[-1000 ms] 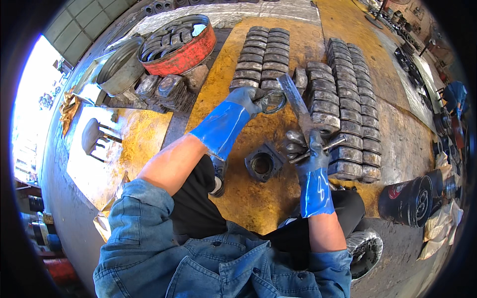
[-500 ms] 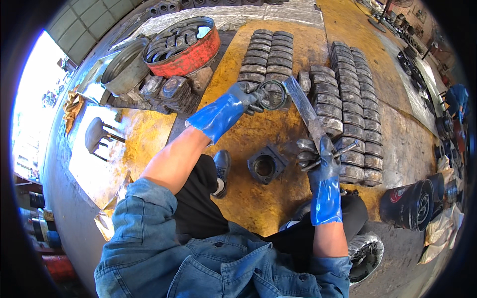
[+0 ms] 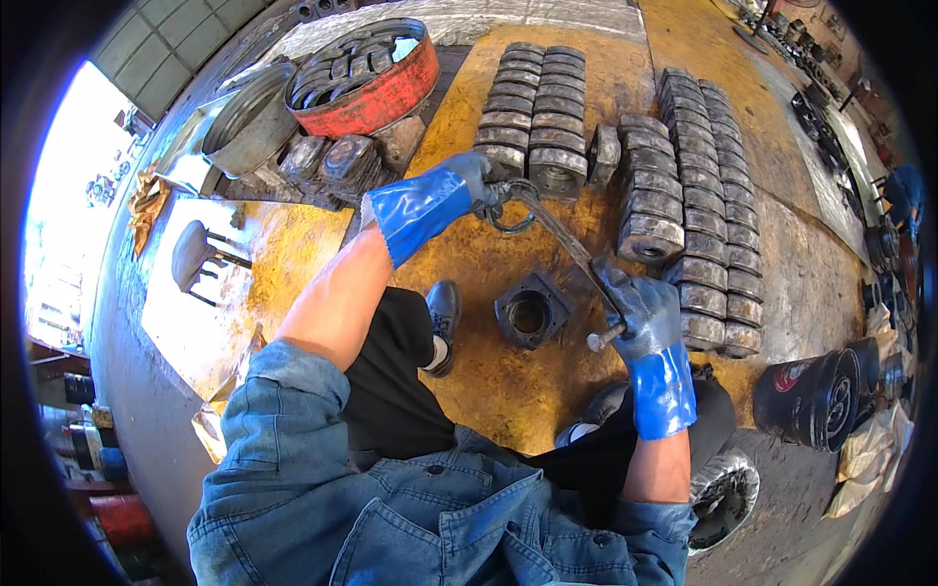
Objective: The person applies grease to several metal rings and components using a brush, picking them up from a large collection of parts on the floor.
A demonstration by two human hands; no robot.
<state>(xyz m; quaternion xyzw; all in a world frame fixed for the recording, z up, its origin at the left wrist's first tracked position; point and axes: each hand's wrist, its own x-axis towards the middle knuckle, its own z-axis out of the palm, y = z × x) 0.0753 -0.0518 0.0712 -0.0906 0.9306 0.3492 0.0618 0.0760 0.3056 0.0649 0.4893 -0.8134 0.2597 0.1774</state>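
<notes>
In a dark glove with a blue cuff, my left hand (image 3: 481, 188) is closed on a thin dark metal ring (image 3: 518, 230). My right hand (image 3: 640, 305), gloved the same way, grips a long flat metal bar (image 3: 562, 234), possibly a file, seen nearly edge-on. The bar's far end crosses the ring beside my left fingers; whether they touch I cannot tell. A round metal end (image 3: 606, 338) sticks out below my right hand; whether it belongs to the bar is unclear. Below the hands, a dark metal block (image 3: 531, 311) with a round bore lies on the floor between my feet.
Rows of thick worn metal parts (image 3: 557, 107) stand ahead, with longer rows (image 3: 718, 215) to the right. A red drum section (image 3: 376, 103) full of parts is at far left, near a small stool (image 3: 195, 256). A black bucket (image 3: 801, 400) stands at right.
The bar has turned from flat-side view to nearly edge-on, and its far end now crosses the ring. My right hand has rolled over, and the ring sits lower and further left.
</notes>
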